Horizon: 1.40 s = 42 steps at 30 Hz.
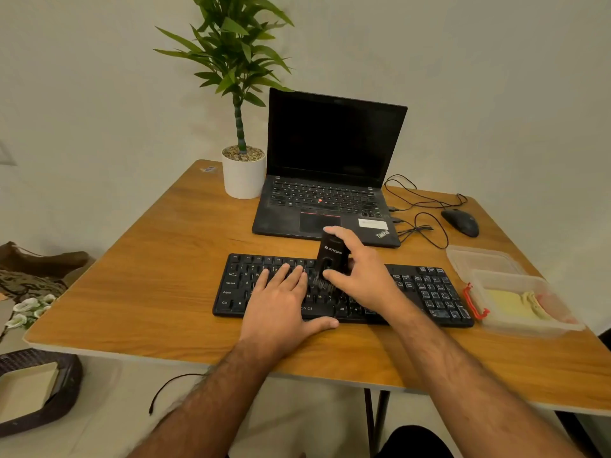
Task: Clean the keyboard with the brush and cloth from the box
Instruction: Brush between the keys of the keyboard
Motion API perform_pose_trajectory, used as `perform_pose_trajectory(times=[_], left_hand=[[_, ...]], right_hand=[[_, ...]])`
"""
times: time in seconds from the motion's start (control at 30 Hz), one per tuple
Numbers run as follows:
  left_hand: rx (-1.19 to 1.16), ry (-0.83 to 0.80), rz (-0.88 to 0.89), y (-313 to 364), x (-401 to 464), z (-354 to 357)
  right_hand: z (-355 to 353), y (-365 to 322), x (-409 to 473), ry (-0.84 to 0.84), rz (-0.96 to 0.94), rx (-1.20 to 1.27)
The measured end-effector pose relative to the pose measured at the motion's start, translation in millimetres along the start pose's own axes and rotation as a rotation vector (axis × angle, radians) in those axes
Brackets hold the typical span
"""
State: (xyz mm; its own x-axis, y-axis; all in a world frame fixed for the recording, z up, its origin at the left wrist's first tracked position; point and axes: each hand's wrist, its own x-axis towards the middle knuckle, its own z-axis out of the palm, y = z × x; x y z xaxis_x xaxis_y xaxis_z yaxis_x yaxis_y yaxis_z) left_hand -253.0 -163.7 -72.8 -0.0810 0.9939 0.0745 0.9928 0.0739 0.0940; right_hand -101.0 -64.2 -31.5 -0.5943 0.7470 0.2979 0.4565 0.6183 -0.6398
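Observation:
A black keyboard (426, 292) lies across the front of the wooden table (158, 259). My right hand (360, 272) grips a black brush (331, 256) upright over the middle keys, its bristles down on the keys. Flat on the left half of the keyboard rests my left hand (284, 302), fingers straight and thumb at the front edge. At the right stands a clear plastic box (522, 302) with a red clip, and a yellow cloth (509, 300) lies inside it.
An open black laptop (330, 166) sits behind the keyboard. A potted plant (243, 175) stands to its left. A wired black mouse (461, 222) and loose cables lie at the back right. The box's clear lid (482, 259) rests behind the box.

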Motion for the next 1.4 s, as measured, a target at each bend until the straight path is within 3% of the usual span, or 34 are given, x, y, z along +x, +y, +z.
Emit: perform_pose_trajectory(times=[0.1, 0.3, 0.43, 0.57, 0.63, 0.8, 0.97, 1.13, 1.27, 1.4], left_hand=[[-0.002, 0.012, 0.001, 0.2, -1.1, -0.4], [-0.013, 0.008, 0.001, 0.2, -1.4, -1.3], [-0.015, 0.010, 0.000, 0.2, -2.0, -1.3], [-0.016, 0.009, -0.005, 0.6, -1.6, -1.7], [-0.018, 0.008, -0.005, 0.5, -1.8, -1.9], [-0.016, 0.011, -0.008, 0.4, -1.7, -1.2], [-0.018, 0.017, -0.009, 0.4, -1.4, -1.1], [-0.015, 0.008, -0.012, 1.0, -1.5, -1.7], [-0.025, 0.013, -0.008, 0.6, -2.1, -2.5], [-0.021, 0.005, -0.011, 1.1, -3.0, -3.1]], right_hand=[[-2.9, 5.2, 9.8, 0.096, 0.019, -0.155], [8.1, -1.4, 12.5, 0.030, 0.011, -0.012], [1.7, 7.3, 23.6, 0.142, 0.064, -0.119], [7.0, 0.4, 22.4, 0.064, 0.078, 0.068], [8.4, 1.4, 20.6, 0.040, 0.052, 0.039], [1.1, 10.4, 30.7, 0.173, 0.125, -0.086], [5.0, 4.9, 29.6, 0.051, 0.057, -0.021], [-6.0, 14.6, 35.6, 0.162, 0.151, -0.114], [1.1, 10.8, 35.5, 0.039, 0.082, 0.002], [-9.7, 23.2, 38.0, 0.162, 0.141, -0.134]])
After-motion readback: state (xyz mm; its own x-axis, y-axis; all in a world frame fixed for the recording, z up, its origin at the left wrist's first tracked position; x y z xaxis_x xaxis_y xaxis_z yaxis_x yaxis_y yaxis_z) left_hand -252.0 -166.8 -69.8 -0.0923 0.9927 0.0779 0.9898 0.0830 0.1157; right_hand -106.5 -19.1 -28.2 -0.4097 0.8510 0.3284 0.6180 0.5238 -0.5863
